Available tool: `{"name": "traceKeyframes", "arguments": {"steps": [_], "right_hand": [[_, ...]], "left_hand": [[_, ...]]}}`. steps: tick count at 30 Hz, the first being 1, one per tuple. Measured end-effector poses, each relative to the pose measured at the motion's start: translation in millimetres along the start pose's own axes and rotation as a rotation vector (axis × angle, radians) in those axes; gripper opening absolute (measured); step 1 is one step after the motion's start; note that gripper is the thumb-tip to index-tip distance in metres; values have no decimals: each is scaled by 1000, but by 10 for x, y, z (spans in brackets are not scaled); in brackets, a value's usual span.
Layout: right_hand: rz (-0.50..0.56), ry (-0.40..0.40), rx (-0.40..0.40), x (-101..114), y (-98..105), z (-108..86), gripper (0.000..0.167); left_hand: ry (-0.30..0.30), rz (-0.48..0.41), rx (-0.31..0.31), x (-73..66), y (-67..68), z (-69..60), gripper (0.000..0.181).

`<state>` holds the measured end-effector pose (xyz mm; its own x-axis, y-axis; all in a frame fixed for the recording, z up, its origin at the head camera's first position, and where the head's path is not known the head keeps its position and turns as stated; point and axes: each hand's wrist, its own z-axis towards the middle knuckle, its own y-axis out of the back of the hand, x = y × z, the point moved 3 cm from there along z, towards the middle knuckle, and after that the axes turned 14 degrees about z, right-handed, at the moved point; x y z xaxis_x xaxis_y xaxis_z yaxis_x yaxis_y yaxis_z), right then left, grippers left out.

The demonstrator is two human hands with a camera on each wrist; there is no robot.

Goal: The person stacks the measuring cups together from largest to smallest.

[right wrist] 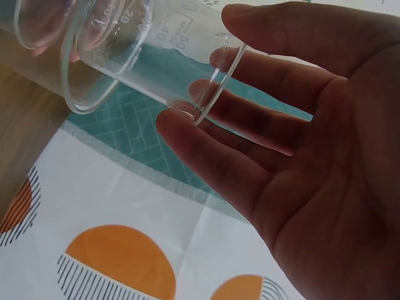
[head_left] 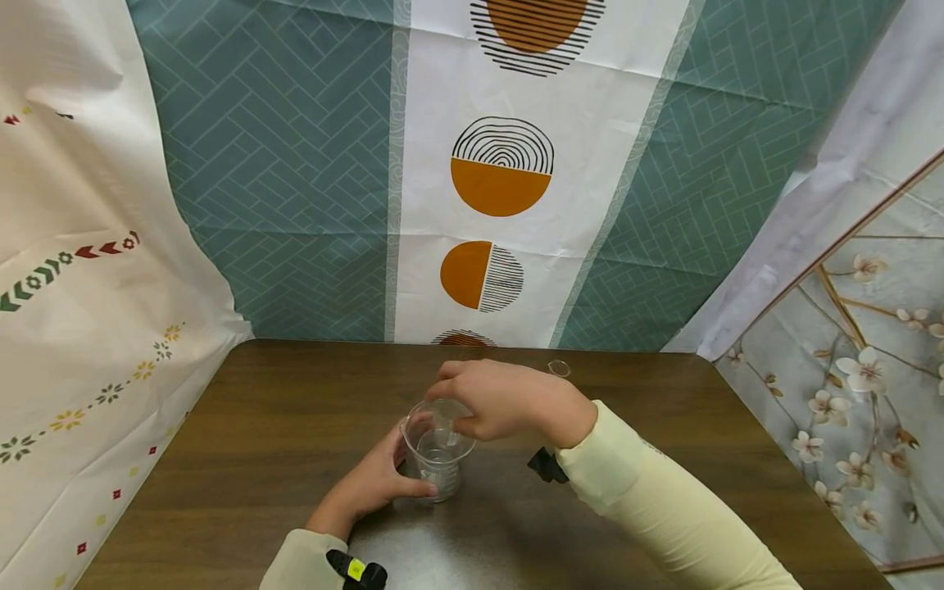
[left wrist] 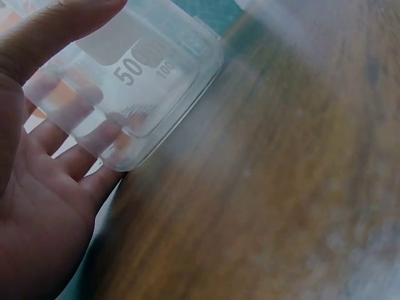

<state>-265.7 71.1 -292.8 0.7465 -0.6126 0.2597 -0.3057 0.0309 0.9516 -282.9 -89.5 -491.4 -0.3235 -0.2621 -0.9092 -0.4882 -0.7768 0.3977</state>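
A person in pale sleeves works at a dark wooden table [head_left: 295, 418] with two clear beakers. The left hand [head_left: 383, 474] grasps the large beaker [head_left: 440, 474], its thumb on the near side and its fingers around the left and far side. That beaker is held roughly upright, mouth up, at the middle of the table, a little nearer than the right hand; whether its base touches the wood is hard to tell. Printed numbers show on its wall (one reads 100).

The right hand [head_left: 494, 399] reaches in from the right and pinches the small beaker [right wrist: 178, 56] by its rim, thumb on one side and fingertips on the other. The small beaker is at the large one's mouth, its lower end within the rim. Its printed scale includes 20, 30 and 40.

Far right of the hands, another clear glass [head_left: 559, 369] shows only its rim, the rest hidden behind the right wrist. Beyond the table's far edge hangs a teal and white cloth [head_left: 295, 164] with orange circles.
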Motion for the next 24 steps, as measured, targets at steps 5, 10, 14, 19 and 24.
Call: {"name": "traceKeyframes", "arguments": {"steps": [5, 10, 14, 19, 24], "right_hand": [[13, -1, 6, -11, -59, 25, 42], [12, -8, 24, -4, -114, 49, 43], [-7, -1, 32, 0, -149, 67, 43], [-22, 8, 38, -1, -180, 84, 44], [-18, 10, 54, -19, -223, 106, 45]], "left_hand": [[8, 23, -12, 9, 12, -11, 99], [24, 44, -12, 14, 16, -11, 105], [52, 36, -13, 9, 15, -8, 108], [49, 19, -13, -5, 14, -13, 109], [38, 18, -8, -3, 13, -9, 109]]}}
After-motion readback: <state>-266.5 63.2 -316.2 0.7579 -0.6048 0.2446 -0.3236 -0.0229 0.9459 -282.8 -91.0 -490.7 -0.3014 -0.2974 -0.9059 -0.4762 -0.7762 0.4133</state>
